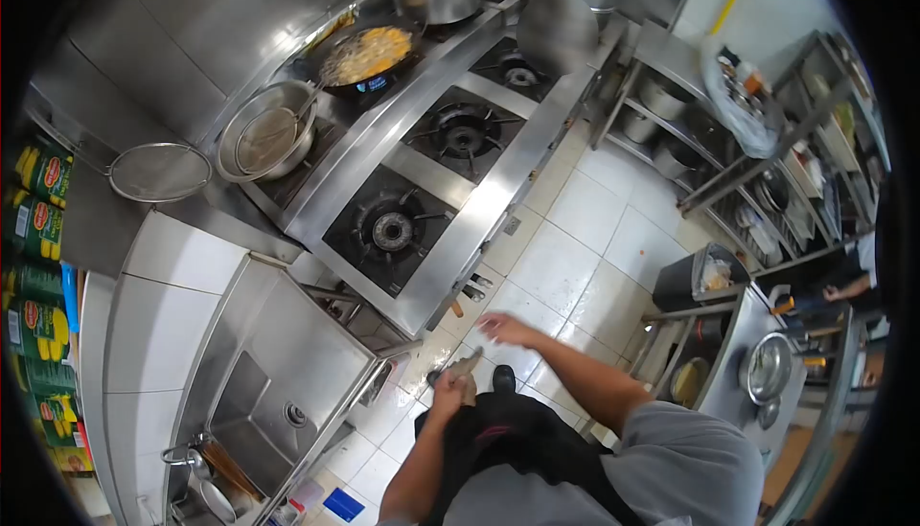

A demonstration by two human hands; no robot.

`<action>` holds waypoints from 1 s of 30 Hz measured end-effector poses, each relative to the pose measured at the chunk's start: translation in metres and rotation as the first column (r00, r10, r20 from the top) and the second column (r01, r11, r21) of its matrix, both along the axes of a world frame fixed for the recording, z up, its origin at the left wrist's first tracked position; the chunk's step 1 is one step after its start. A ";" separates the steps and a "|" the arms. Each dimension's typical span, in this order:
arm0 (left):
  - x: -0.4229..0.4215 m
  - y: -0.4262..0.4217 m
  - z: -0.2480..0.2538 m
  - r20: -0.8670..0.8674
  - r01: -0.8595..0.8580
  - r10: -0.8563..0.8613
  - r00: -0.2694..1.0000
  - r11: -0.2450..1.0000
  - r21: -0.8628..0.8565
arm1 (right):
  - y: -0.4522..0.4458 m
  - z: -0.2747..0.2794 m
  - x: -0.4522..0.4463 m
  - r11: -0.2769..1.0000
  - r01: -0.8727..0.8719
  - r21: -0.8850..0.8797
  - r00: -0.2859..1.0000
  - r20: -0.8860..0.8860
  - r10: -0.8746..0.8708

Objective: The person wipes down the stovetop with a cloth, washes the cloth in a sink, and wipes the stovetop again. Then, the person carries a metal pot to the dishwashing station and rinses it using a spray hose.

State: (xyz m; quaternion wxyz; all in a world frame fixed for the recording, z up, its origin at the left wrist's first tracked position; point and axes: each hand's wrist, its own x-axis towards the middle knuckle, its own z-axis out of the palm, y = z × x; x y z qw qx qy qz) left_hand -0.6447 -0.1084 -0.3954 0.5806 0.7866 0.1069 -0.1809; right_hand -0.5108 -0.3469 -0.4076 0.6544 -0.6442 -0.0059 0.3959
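My left hand [448,396] is closed on a grey-beige cloth [467,369] in front of my black apron [508,440]. Part of the cloth is hidden by the fingers. Out ahead and to the right, my right hand [508,330] is held over the tiled floor with its fingers apart, slightly blurred, and I see nothing in it. The front edge of the stove [436,301] is the nearest thing to both hands.
Food fries in a wok [369,55] at the back of the stove, beside a bowl [235,148] with a strainer [268,136]. A steel sink [244,368] stands left. At right are a counter [724,363], a bin [685,277] and, partly visible, another person's hand [848,290].
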 end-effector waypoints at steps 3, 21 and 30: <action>0.004 0.039 0.072 -0.119 -0.101 0.068 0.991 0.950 -0.295 | 0.081 0.064 -0.055 0.987 -0.140 -0.085 0.985 0.090 0.147; -0.174 0.595 0.068 0.401 -0.661 0.538 0.742 0.485 0.573 | 0.606 0.232 -0.138 0.866 -0.478 -0.146 0.542 0.727 0.422; -0.163 0.753 0.136 0.612 -0.802 0.518 0.598 0.394 0.449 | 0.753 0.213 -0.190 0.831 -0.493 -0.259 0.408 0.774 0.484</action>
